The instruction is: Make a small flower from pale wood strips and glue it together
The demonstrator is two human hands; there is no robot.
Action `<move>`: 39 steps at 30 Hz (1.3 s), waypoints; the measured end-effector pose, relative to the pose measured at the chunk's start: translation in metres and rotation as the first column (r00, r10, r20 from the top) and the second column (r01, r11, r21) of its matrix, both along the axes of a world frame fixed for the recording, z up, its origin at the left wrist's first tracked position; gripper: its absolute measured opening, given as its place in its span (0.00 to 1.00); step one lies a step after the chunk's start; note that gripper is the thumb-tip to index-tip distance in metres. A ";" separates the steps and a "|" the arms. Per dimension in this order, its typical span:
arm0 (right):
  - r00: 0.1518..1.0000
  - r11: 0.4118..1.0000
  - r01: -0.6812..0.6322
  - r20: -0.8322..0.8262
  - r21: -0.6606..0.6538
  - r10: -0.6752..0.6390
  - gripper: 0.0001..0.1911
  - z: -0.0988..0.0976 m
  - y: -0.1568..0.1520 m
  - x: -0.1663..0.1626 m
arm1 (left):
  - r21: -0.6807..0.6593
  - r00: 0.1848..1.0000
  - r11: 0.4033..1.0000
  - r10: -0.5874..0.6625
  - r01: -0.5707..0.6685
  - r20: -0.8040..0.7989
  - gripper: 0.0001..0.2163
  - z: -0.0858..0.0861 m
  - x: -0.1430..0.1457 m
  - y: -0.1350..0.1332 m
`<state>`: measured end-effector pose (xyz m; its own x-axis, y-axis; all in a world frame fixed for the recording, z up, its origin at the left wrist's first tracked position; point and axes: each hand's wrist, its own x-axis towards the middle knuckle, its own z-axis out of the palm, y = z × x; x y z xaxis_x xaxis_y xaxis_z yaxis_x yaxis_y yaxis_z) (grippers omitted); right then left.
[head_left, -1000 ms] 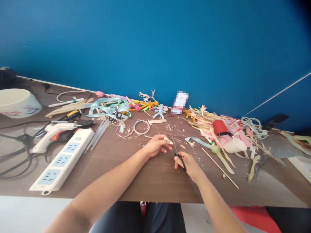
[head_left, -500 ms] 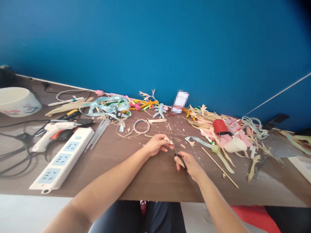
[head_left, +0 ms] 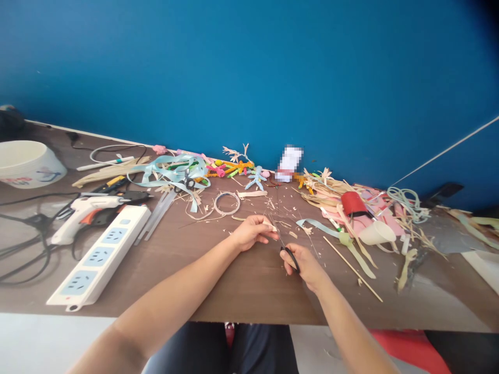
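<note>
Over the middle of the brown table point(head_left: 234, 280), my left hand point(head_left: 251, 232) pinches a small pale strip of straw-like material point(head_left: 270, 225). Just to its right, my right hand point(head_left: 303, 263) is closed through the black handles of a pair of scissors point(head_left: 284, 245), whose thin blades point up and away toward the strip. Small pale cuttings point(head_left: 286, 213) lie scattered on the table just beyond both hands.
A white power strip point(head_left: 102, 252) and a white glue gun point(head_left: 88, 210) with black cables lie at left, a white bowl point(head_left: 28, 163) far left. Light-blue ribbons point(head_left: 175, 174), coloured figures point(head_left: 234, 169), a red cup point(head_left: 353, 203), a white cup point(head_left: 376, 233), straw and a thin stick point(head_left: 353, 269) crowd the back and right.
Hardly anything differs. Both hands stay in the same place over the table, with the scissors blades shifting only slightly at the strip.
</note>
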<state>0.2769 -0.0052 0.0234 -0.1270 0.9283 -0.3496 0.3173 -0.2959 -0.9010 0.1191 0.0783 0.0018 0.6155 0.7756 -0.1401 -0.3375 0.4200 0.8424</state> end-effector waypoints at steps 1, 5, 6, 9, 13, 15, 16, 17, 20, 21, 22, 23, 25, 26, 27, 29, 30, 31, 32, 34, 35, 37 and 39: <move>1.000 1.000 0.005 -0.003 -0.001 -0.005 0.17 0.000 0.000 0.000 | 0.000 1.000 1.000 -0.001 0.001 0.001 0.09 0.000 0.000 0.000; 0.999 1.000 0.019 -0.034 -0.012 -0.019 0.18 -0.002 0.000 0.000 | -0.009 1.000 1.000 -0.005 0.005 0.013 0.09 0.000 0.000 0.000; 0.999 1.000 0.021 -0.039 -0.014 -0.022 0.18 -0.003 0.000 0.001 | -0.012 1.000 1.000 -0.004 0.005 0.015 0.09 -0.001 0.000 0.001; 0.999 0.999 0.030 -0.040 -0.022 -0.031 0.18 -0.004 0.000 0.002 | -0.011 1.000 1.000 -0.011 0.011 0.015 0.09 -0.001 0.000 0.001; 0.999 0.998 0.044 -0.010 -0.045 -0.045 0.18 -0.005 -0.001 0.005 | -0.028 0.999 0.999 -0.041 0.042 0.017 0.09 -0.002 -0.001 0.002; 0.999 0.998 0.043 0.000 -0.045 -0.043 0.18 -0.004 -0.001 0.007 | -0.033 0.999 0.998 -0.050 0.050 0.011 0.09 -0.003 -0.001 0.002; 0.999 0.998 0.037 0.006 -0.041 -0.037 0.18 -0.003 -0.002 0.009 | -0.031 0.999 0.998 -0.051 0.051 0.003 0.09 -0.003 0.000 0.002; 1.000 0.999 0.028 0.015 -0.034 -0.027 0.18 -0.002 -0.002 0.011 | -0.027 0.999 0.998 -0.053 0.053 -0.010 0.09 -0.003 0.000 0.002; 0.996 1.000 -0.015 0.085 -0.019 0.016 0.17 0.003 0.000 0.018 | 0.009 0.996 0.998 -0.065 0.066 -0.060 0.09 -0.003 0.000 0.002; 0.991 0.999 -0.030 0.129 -0.018 0.032 0.17 0.006 0.001 0.021 | 0.031 0.994 0.997 -0.071 0.074 -0.081 0.09 -0.002 0.000 0.001; 0.983 0.999 -0.045 0.179 -0.017 0.048 0.18 0.007 0.002 0.025 | 0.054 0.991 0.995 -0.080 0.086 -0.104 0.09 -0.002 0.000 0.001; 0.970 0.998 -0.061 0.234 -0.012 0.062 0.19 0.009 0.003 0.028 | 0.073 0.988 0.992 -0.089 0.099 -0.128 0.08 -0.002 0.001 0.000; 0.937 0.996 -0.093 0.340 0.018 0.082 0.20 0.012 0.005 0.036 | 0.095 0.980 0.988 -0.107 0.124 -0.169 0.08 -0.001 0.001 -0.001; 0.918 0.993 -0.113 0.387 0.035 0.091 0.20 0.013 0.006 0.040 | 0.101 0.976 0.986 -0.114 0.134 -0.184 0.08 -0.002 0.001 -0.001; 0.897 0.990 -0.133 0.432 0.049 0.099 0.20 0.014 0.006 0.044 | 0.105 0.974 0.984 -0.119 0.141 -0.195 0.08 -0.002 0.001 -0.001; 0.846 0.982 -0.174 0.520 0.068 0.114 0.20 0.017 0.008 0.050 | 0.116 0.970 0.982 -0.125 0.151 -0.211 0.08 -0.001 0.002 -0.001; 0.819 0.978 -0.193 0.562 0.074 0.119 0.20 0.019 0.008 0.052 | 0.120 0.968 0.980 -0.128 0.156 -0.217 0.07 -0.001 0.002 -0.002; 0.791 0.974 -0.209 0.600 0.081 0.120 0.20 0.021 0.008 0.052 | 0.122 0.966 0.979 -0.131 0.161 -0.221 0.07 -0.001 0.002 -0.002; 0.766 0.971 -0.221 0.632 0.089 0.117 0.21 0.023 0.008 0.053 | 0.122 0.965 0.979 -0.135 0.165 -0.224 0.07 0.000 0.001 -0.002; 0.736 0.968 -0.232 0.669 0.097 0.109 0.21 0.026 0.008 0.052 | 0.118 0.964 0.978 -0.140 0.170 -0.228 0.08 0.001 0.001 -0.002; 0.729 0.968 -0.230 0.676 0.097 0.106 0.21 0.027 0.007 0.051 | 0.116 0.963 0.978 -0.141 0.170 -0.229 0.08 0.001 0.001 -0.002; 0.728 0.970 -0.221 0.679 0.099 0.097 0.21 0.028 0.007 0.050 | 0.118 0.963 0.978 -0.144 0.174 -0.229 0.09 0.001 0.000 -0.002; 0.739 0.972 -0.211 0.668 0.103 0.089 0.21 0.028 0.006 0.049 | 0.123 0.963 0.976 -0.149 0.180 -0.226 0.09 0.001 0.001 -0.002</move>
<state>0.3260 0.0010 0.0512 -0.0660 0.9669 -0.2465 0.8732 -0.0636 -0.4832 0.1198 0.0761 0.0028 0.7038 0.6876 -0.1787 -0.0791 0.3259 0.9421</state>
